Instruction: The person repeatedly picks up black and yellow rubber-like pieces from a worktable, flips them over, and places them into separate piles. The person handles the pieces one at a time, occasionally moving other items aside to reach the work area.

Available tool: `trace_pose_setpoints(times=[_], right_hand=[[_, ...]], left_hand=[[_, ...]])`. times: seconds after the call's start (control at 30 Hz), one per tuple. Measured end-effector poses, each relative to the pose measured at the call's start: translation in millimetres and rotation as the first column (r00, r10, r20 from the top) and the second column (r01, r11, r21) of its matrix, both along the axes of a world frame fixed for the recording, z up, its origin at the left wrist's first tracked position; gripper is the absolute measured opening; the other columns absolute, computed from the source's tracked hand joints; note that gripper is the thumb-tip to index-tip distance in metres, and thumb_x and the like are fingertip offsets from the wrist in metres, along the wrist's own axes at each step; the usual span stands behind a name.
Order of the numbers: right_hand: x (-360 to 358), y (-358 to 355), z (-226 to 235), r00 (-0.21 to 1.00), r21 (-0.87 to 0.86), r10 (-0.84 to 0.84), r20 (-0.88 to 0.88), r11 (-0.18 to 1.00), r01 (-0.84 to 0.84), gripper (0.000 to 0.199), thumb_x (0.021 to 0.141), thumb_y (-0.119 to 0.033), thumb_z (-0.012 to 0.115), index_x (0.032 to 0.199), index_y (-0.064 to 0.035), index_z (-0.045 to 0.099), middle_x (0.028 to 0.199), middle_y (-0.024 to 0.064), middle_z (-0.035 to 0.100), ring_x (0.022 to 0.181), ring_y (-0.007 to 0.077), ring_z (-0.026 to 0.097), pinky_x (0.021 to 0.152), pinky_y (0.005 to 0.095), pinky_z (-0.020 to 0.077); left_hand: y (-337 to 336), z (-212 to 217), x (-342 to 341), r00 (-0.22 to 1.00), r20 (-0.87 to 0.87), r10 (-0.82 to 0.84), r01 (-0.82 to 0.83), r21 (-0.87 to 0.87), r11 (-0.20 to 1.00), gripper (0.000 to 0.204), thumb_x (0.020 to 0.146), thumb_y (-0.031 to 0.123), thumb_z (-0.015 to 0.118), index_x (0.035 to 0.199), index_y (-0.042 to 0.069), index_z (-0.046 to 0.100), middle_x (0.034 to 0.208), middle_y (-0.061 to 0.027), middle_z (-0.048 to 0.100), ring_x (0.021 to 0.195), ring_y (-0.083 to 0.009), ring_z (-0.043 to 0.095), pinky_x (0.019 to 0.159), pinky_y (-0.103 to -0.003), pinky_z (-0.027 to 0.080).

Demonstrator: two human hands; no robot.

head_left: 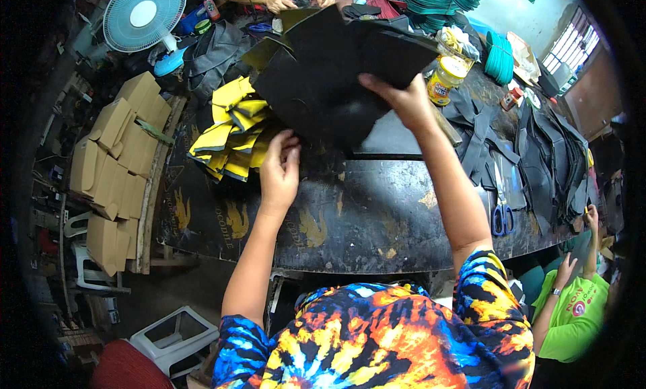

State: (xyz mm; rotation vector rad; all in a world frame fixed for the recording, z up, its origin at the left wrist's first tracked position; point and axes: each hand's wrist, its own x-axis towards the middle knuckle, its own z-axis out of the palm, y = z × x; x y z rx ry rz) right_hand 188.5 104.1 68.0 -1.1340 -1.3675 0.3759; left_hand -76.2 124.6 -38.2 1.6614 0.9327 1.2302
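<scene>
Open tabletop [343, 217], edge [363, 268] to black sheets [323, 86]

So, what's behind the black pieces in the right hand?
Yellow pieces peek out at lower left, a flat dark slab at lower right; the black pieces cover anything directly behind.

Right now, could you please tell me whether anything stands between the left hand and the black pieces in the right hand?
Nothing visible stands between the left hand and the black pieces gripped by the right hand. The yellow pieces lie to the left hand's left; whether it touches the black ones is unclear.
</scene>
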Motion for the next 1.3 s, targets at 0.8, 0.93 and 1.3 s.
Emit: trace_pose_setpoints(times=[0.8, 0.93, 1.3], right_hand=[[172.3, -79.5, -52.0, 0.571, -0.333, -0.085, -0.816, 0.878, -0.344, 0.029, 0.091, -0.025, 0.074, 0.108, -0.0025, 0.068, 0.099, 0.0084, 0.074, 0.082, 0.0159, 0.072, 0.073, 0.0334, 0.0610], [174.7, -107.1, -39.6, 0.588, -0.184, 0.062, -0.806, 0.919, -0.349, 0.027, 0.091, -0.019, 0.072, 0.110, -0.0004, 0.069, 0.100, 0.0084, 0.074, 0.083, 0.0133, 0.071, 0.074, 0.0291, 0.0604], [164.7, -120.8, -21.0, 0.526, 0.001, 0.235, -0.817, 0.913, -0.407, 0.025, 0.093, -0.014, 0.068, 0.111, 0.0034, 0.069, 0.100, 0.0118, 0.074, 0.080, 0.0153, 0.073, 0.072, 0.0291, 0.0623]], left_hand=[[-3.9, 80.6, -18.6, 0.635, 0.746, 0.201, -0.007, -0.254, 0.967, 0.018, 0.101, 0.026, 0.061, 0.108, 0.010, 0.066, 0.102, -0.0021, 0.071, 0.077, -0.0072, 0.063, 0.060, -0.021, 0.048], [-17.7, 106.1, -61.0, 0.817, 0.570, 0.083, -0.181, 0.117, 0.977, 0.024, 0.103, 0.022, 0.057, 0.115, 0.002, 0.063, 0.104, -0.0073, 0.071, 0.086, -0.0150, 0.067, 0.071, -0.030, 0.054], [-33.4, 45.7, -55.3, 0.978, -0.146, -0.146, 0.183, 0.286, 0.941, 0.023, 0.084, -0.003, 0.067, 0.107, 0.001, 0.065, 0.125, -0.0180, 0.065, 0.117, -0.0274, 0.063, 0.102, -0.037, 0.048]])
